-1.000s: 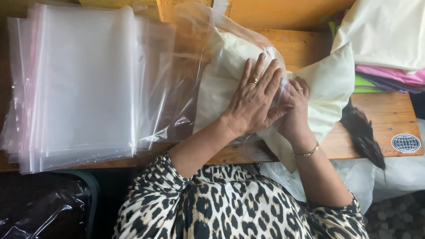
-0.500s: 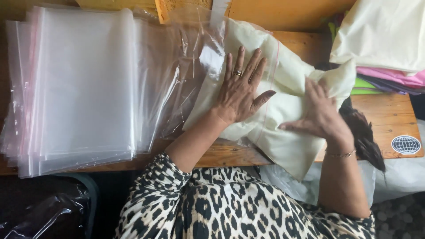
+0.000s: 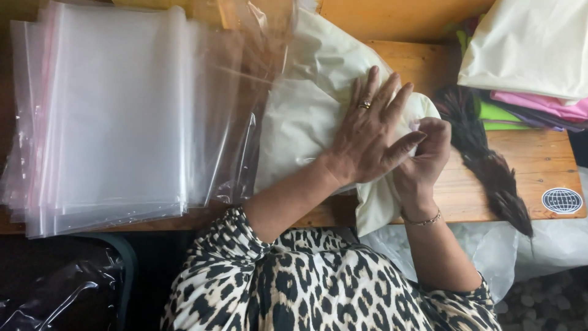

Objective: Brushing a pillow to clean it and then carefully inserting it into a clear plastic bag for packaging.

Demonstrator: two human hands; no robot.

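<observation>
Both hands, left hand (image 3: 367,138) and right hand (image 3: 425,153), press the cream cloth (image 3: 306,122) beneath them.

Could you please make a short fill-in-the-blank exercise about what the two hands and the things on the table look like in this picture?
1. The left hand lies flat on a folded ____ cloth.
2. On one finger of the left hand there is a ____.
3. The right hand wears a thin ____ at the wrist.
4. The stack of clear plastic bags lies to the ____ of the cloth.

Missing words: cream; ring; bracelet; left
</observation>
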